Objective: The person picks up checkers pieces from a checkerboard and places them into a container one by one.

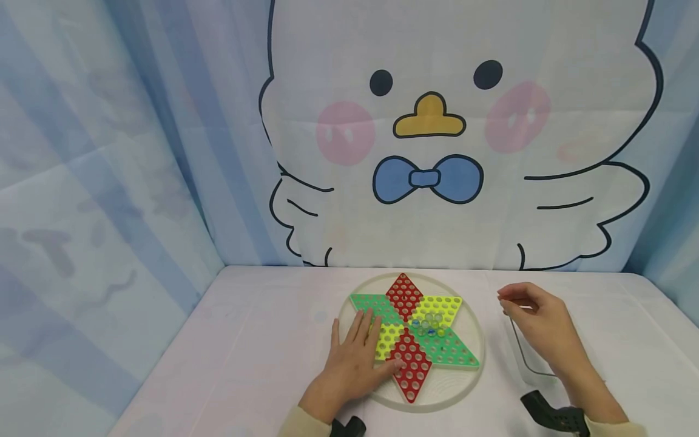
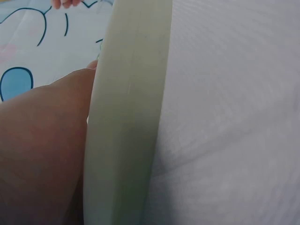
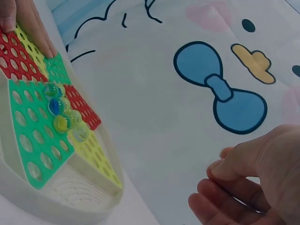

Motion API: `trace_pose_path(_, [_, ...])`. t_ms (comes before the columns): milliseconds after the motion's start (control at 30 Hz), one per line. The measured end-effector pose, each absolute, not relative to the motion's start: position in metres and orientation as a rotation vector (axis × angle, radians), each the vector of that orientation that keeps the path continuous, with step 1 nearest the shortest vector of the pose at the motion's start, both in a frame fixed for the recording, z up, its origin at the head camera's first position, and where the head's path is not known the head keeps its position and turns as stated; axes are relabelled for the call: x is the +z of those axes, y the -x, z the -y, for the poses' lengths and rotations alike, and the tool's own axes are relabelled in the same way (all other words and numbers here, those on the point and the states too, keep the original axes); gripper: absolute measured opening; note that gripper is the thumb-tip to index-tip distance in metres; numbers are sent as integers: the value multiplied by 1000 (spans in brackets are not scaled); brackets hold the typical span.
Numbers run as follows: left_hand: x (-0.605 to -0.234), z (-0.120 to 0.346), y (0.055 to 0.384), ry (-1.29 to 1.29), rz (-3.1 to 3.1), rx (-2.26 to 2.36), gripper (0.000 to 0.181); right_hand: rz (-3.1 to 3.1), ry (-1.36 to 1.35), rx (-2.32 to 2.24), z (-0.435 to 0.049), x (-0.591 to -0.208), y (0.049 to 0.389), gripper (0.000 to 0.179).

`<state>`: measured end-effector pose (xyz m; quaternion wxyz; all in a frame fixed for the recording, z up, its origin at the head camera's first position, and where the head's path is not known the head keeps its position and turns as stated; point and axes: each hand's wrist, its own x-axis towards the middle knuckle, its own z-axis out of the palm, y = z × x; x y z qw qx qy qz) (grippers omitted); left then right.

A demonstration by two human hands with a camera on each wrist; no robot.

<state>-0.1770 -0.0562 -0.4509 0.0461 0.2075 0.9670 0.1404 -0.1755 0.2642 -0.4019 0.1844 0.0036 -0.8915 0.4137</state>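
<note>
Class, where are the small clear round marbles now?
In the head view, the small clear marbles cluster right of centre on the round cream board, where its yellow upper-right section meets its green lower-right section.

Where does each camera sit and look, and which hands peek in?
Head: on the person's head, looking forward and down at the Chinese checkers board and cartoon-bird curtain; left hand and right hand show.
Left wrist: on that wrist, looking past the board's rim at the tabletop; left hand close, fingertips (probably the right's) at top.
Right wrist: on that wrist, facing the marbles and curtain; right hand close, left fingers at upper left.
Head and right wrist share board, marbles, curtain.
</note>
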Motion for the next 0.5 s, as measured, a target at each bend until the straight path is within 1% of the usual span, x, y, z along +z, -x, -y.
trace_pose_path(233, [-450, 56, 177, -628, -2950, 439, 92, 2513, -72, 1187, -249, -400, 175, 21])
trace_pose_path(500, [-451, 56, 177, -616, -2954, 425, 93, 2523, -123, 1203, -233, -404, 175, 16])
